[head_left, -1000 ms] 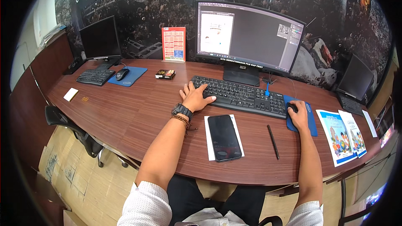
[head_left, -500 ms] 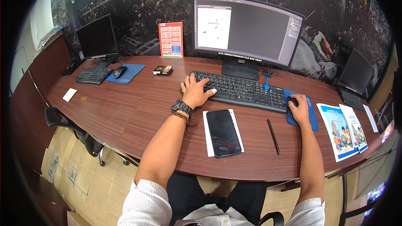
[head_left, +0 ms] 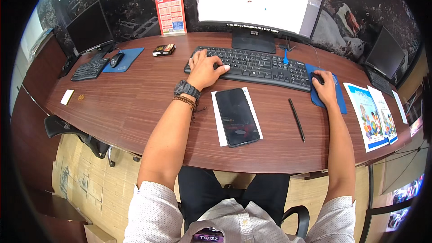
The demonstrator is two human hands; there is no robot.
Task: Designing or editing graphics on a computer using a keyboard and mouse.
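Observation:
My left hand [head_left: 205, 69] rests on the left end of a black keyboard [head_left: 265, 67], fingers spread over the keys and thumb stretched out. At the keyboard's right end my right hand [head_left: 325, 90] covers a black mouse [head_left: 317, 80], which lies on a blue mouse pad [head_left: 340, 102]. Behind the keyboard stands a curved monitor [head_left: 216, 0] displaying a mostly white page with a small drawing. Between my forearms a dark phone [head_left: 237, 119] lies on a white sheet of paper [head_left: 219, 126]. A slim black pen [head_left: 296, 119] is to the phone's right.
Farther left are a second monitor [head_left: 90, 27], keyboard [head_left: 91, 69] and mouse [head_left: 117, 59]. A small dark box [head_left: 164, 50] and a red-framed calendar [head_left: 171, 15] stand behind my left hand. Colourful printed booklets [head_left: 366, 117] lie on the right, before another monitor [head_left: 385, 53].
The view has tilted downward, so the desk sits higher in the picture. On the monitor, the white page now spreads across most of the screen. Both hands remain at keyboard and mouse.

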